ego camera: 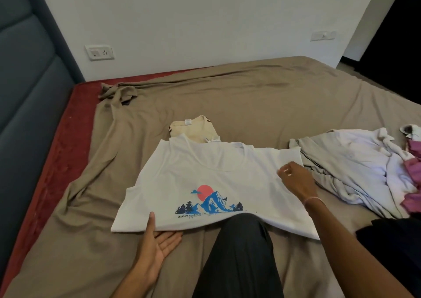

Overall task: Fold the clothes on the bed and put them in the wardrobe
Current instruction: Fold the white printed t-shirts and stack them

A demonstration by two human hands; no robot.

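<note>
White vest, neck toward wall | left hand: fingers apart | right hand: fingers pinching vest

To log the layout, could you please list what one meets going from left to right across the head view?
From the left: headboard → red mattress edge → white T-shirt → grey clothes pile → purple garment.
</note>
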